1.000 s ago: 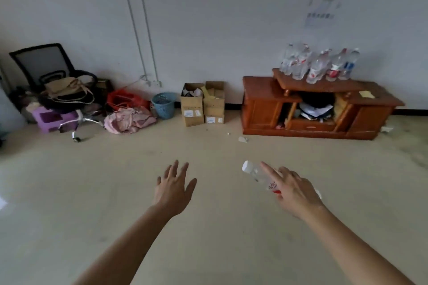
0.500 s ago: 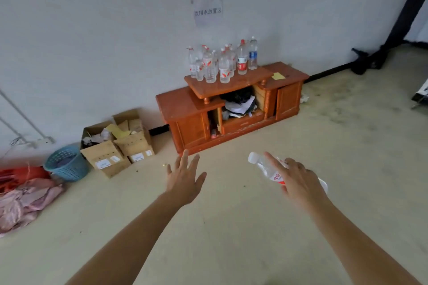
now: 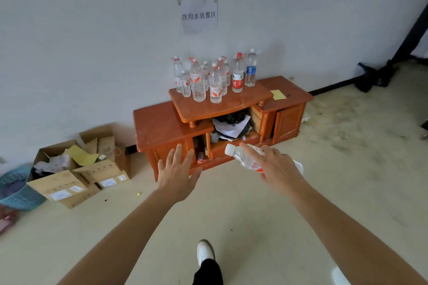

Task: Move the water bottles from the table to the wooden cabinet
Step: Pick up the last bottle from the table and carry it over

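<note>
A water bottle (image 3: 244,158) is held on its side in the right hand (image 3: 279,168), fingers (image 3: 251,151) curled round it, cap toward 10 o'clock. The left hand (image 3: 177,172) is spread open, empty. At 12 o'clock stands the wooden cabinet (image 3: 159,125), its raised top crowded with standing bottles (image 3: 208,81). The held bottle should be turned upright and set on bare wood, clear of those.
</note>
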`<state>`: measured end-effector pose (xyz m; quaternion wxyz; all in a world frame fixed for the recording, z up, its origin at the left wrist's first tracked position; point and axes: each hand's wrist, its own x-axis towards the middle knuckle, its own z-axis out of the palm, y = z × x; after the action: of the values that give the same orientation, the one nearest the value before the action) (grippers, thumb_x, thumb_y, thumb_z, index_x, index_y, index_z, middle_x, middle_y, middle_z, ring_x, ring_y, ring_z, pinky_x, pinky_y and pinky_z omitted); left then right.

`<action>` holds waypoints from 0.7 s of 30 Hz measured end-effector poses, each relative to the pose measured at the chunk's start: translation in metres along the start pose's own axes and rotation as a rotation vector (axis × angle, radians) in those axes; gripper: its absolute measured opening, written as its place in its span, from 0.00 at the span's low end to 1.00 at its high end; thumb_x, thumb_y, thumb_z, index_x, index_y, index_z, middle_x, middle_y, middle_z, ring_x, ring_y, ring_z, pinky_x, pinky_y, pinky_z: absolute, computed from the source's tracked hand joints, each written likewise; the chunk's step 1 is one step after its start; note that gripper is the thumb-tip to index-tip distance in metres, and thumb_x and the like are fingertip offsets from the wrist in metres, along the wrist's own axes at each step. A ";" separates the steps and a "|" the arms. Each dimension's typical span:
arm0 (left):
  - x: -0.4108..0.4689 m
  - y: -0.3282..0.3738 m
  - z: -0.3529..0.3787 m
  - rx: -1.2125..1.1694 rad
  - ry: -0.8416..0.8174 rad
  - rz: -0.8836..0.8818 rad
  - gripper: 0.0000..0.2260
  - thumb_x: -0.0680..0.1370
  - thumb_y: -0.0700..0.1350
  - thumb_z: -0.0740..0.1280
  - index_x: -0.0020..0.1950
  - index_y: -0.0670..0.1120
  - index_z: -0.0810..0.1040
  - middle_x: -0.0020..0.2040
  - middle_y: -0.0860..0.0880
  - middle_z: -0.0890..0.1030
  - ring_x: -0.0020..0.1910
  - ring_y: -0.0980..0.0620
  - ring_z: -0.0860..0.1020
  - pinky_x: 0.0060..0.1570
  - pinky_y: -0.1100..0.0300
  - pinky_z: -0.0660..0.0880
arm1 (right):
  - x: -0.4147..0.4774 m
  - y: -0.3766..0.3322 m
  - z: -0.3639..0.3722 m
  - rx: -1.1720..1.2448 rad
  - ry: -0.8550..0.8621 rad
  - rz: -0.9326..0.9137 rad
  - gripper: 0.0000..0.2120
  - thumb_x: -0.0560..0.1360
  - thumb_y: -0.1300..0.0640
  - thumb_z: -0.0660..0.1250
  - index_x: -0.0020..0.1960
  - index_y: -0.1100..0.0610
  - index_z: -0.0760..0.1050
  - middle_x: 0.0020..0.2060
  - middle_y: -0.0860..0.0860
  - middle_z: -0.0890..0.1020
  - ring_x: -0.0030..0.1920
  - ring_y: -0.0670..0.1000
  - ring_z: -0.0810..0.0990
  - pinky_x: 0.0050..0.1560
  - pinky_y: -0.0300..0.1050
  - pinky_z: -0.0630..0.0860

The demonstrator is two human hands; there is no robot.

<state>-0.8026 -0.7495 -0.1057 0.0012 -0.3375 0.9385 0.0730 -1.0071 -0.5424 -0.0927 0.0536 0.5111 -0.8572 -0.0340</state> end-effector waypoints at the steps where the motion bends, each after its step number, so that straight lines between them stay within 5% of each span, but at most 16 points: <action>1: 0.037 -0.004 0.006 -0.013 -0.001 -0.006 0.30 0.82 0.65 0.48 0.82 0.54 0.51 0.83 0.46 0.46 0.81 0.42 0.47 0.76 0.36 0.52 | 0.034 0.010 0.011 -0.014 -0.003 0.004 0.50 0.75 0.54 0.72 0.81 0.38 0.39 0.61 0.55 0.74 0.56 0.56 0.77 0.49 0.53 0.78; 7: 0.223 -0.027 0.000 -0.075 -0.013 -0.044 0.30 0.83 0.63 0.49 0.82 0.52 0.50 0.83 0.44 0.46 0.81 0.41 0.48 0.76 0.35 0.53 | 0.195 0.069 0.020 -0.030 0.015 -0.027 0.49 0.77 0.55 0.68 0.78 0.36 0.34 0.61 0.54 0.73 0.55 0.56 0.78 0.48 0.51 0.78; 13: 0.383 -0.027 -0.034 -0.047 -0.021 0.042 0.30 0.83 0.64 0.49 0.82 0.53 0.49 0.83 0.45 0.45 0.81 0.41 0.47 0.76 0.35 0.52 | 0.326 0.128 -0.001 -0.003 0.087 0.064 0.47 0.77 0.54 0.70 0.81 0.37 0.39 0.66 0.54 0.74 0.60 0.55 0.78 0.51 0.49 0.78; 21: 0.547 -0.009 0.013 -0.001 -0.122 0.071 0.30 0.83 0.63 0.50 0.82 0.52 0.49 0.83 0.45 0.45 0.81 0.40 0.47 0.76 0.35 0.53 | 0.463 0.200 0.073 0.103 0.029 0.106 0.50 0.74 0.57 0.72 0.80 0.36 0.41 0.60 0.52 0.75 0.55 0.54 0.79 0.44 0.48 0.80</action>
<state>-1.2202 -1.1008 -0.1479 0.0555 -0.2988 0.9480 0.0940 -1.4097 -0.8545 -0.1157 0.0412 0.4673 -0.8829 0.0206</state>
